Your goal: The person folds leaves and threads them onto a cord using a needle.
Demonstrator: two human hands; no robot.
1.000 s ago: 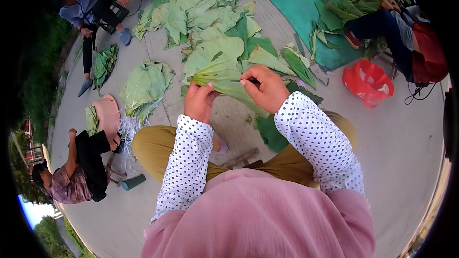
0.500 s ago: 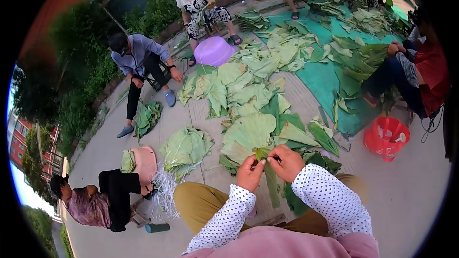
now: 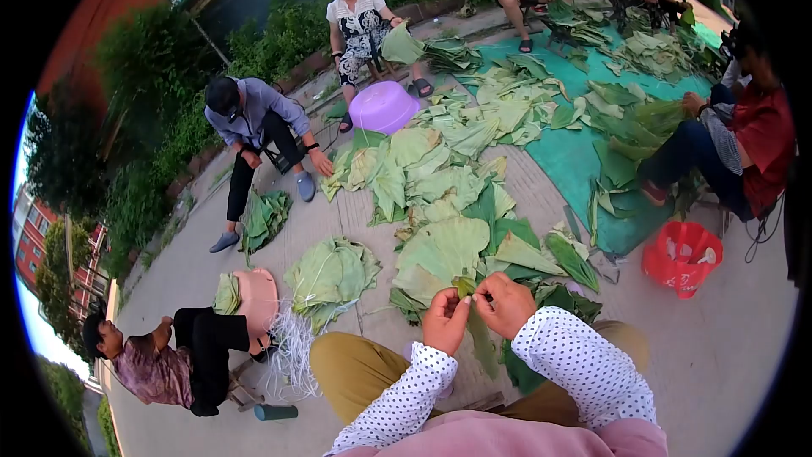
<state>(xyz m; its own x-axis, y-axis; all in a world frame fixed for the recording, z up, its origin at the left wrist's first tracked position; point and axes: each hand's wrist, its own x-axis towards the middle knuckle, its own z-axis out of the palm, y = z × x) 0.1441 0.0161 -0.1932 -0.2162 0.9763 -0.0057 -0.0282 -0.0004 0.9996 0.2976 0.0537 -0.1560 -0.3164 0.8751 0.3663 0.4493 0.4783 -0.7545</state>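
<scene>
My left hand (image 3: 444,322) and my right hand (image 3: 506,303) meet in front of my knees, thumbs and fingertips pinched together. Between them is a green leaf (image 3: 483,345), most likely a lotus leaf, with its lower part hanging below my fingers. Its gripped end is bunched up and partly covered by my fingertips. Just beyond my hands a broad pale lotus leaf (image 3: 441,252) lies spread on the pile. Darker leaves (image 3: 568,300) lie to the right of my right hand, partly behind the wrist.
A round leaf stack (image 3: 332,272) and white plastic strings (image 3: 293,345) lie left, near a pink tub (image 3: 255,298). A purple basin (image 3: 383,107) stands farther off. At right are a red bag (image 3: 682,256) and a green sheet (image 3: 558,152). Several people sit around the leaves.
My hands stay pinched on the leaf, shifting only slightly. The person behind the purple basin now holds a leaf out to the side. The person in the blue shirt reaches lower toward the leaves.
</scene>
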